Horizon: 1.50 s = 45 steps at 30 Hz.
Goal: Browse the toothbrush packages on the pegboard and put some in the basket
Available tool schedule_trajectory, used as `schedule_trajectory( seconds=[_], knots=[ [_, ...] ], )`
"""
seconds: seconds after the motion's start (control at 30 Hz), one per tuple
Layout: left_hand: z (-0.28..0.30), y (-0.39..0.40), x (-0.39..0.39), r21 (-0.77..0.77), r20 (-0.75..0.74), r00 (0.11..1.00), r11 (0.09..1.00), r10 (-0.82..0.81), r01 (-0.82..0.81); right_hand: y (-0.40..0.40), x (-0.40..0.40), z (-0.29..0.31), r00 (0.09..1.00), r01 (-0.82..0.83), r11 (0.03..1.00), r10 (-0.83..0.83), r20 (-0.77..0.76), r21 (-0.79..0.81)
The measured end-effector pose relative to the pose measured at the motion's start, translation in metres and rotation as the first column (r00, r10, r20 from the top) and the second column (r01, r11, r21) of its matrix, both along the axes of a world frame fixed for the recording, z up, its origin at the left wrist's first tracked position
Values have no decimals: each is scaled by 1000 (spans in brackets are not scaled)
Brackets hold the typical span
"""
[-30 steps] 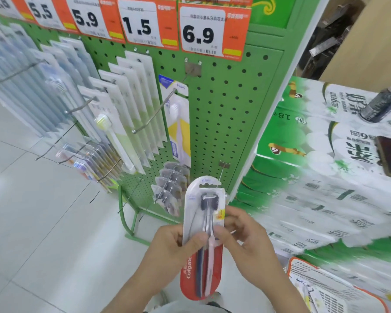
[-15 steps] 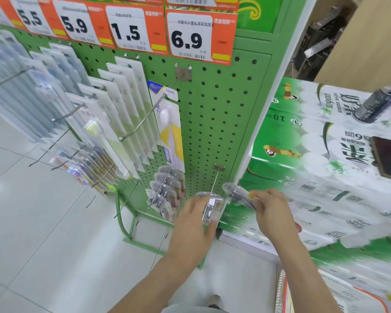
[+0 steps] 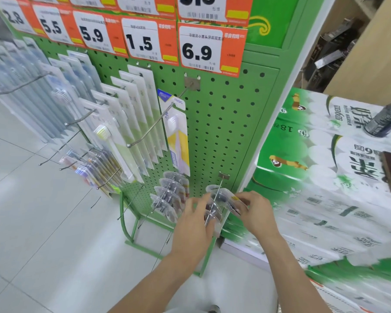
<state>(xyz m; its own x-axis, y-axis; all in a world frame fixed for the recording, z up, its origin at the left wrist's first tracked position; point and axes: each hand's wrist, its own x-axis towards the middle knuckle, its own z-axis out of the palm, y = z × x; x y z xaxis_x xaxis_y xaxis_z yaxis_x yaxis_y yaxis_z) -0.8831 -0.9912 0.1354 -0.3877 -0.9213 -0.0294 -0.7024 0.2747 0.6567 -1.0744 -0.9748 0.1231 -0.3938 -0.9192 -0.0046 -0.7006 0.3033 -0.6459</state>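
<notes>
1. Both hands down at the bottom-right hook of the green pegboard, working the toothbrush packages hanging there.
2. Left hand: fingers curled onto the front of the hanging stack, touching the package edges just beside the hook tip; looks like steadying or parting them, firm grip not confirmed.
3. Right hand: pinching one clear blister package by its top between thumb and fingertips, held at the hook, tilted. Can't tell whether its hang-hole is on or off the wire.
4. Progress: looks like browsing stage only. Basket not in view, so contents unknown; no package visibly on its way there. Left to do, judging by this: settle the package at the hook or pull it off, then carry chosen ones to the basket.
5. More stock untouched: another row of clear blister packs just left of the hands, tall white carded brushes above, a yellow-and-white pack on the long hook.
6. Surroundings: orange price tags across the board top (6.9, 1.5, 5.9, 5.5, 2.8), pale tiled floor, stacked tissue-roll packs to the right with a dark can lying on top.
</notes>
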Motion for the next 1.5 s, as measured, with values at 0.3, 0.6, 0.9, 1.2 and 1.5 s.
schedule_trajectory(
  seconds=[0.3, 0.6, 0.9, 1.2, 1.5],
  knots=[
    [-1, -5, -8, -22, 20, 1000, 1000, -4, 4, 1, 1, -17, 956, 134, 990, -142, 255, 49],
    [2, -8, -7, -42, 29, 998, 998, -48, 49, -6, 10, -37, 954, 105, 994, -110, 279, 32],
    [2, -6, -1, -56, 7, 998, 996, -63, 64, -12, 19, -36, 971, 75, 997, -81, 226, 35],
    [0, -1, 12, -32, -43, 995, 995, -91, 90, -10, 30, -32, 961, 157, 987, -162, 226, 37],
    [0, 2, 20, 25, -87, 986, 990, -139, 142, -6, 37, -29, 956, 205, 977, -212, 203, 53]
  ],
)
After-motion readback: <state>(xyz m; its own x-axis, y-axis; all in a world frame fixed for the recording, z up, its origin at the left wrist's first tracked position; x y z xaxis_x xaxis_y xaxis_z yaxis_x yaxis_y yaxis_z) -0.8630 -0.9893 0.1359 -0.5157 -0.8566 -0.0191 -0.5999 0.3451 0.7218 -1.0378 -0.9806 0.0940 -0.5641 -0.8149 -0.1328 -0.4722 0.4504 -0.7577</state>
